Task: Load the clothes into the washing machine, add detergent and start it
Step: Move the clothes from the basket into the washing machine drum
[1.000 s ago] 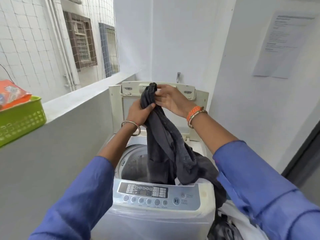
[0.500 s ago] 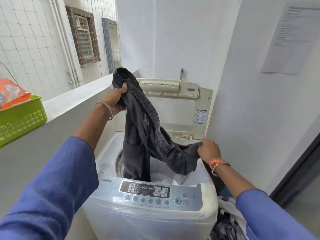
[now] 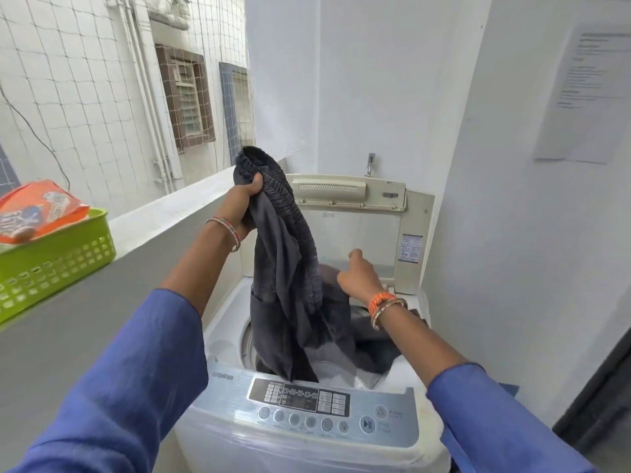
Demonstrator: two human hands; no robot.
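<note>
Half a second on, the right hand [image 3: 358, 274] has let go of the trailing end of the dark garment [image 3: 290, 285] and now hovers above the opening of the washing machine [image 3: 307, 435] with its fingers loosely bent, gripping nothing that I can see. Its thumb points toward the raised lid [image 3: 358, 213]. The left hand [image 3: 247, 203] keeps its place up high, fingers clenched round the gathered waistband, so the cloth hangs straight down from that fist. Its lower part already dips into the drum, while a fold of it lies over the right rim of the opening, under the right wrist.

That shift suggests loading is about to finish for this piece: with the free end released, the garment only needs lowering and the draped fold tucking in (otherwise it may catch under the lid). Whether more clothes wait below is hard to say from here, since only a scrap of blue cloth peeks out beside the machine.

Detergent has not been added as far as I can judge; an orange packet [image 3: 37, 209] sits in the green basket [image 3: 54, 264] on the ledge [image 3: 177, 213] to the left, well apart from both hands. The control panel [image 3: 307, 404] at the front is untouched.
</note>
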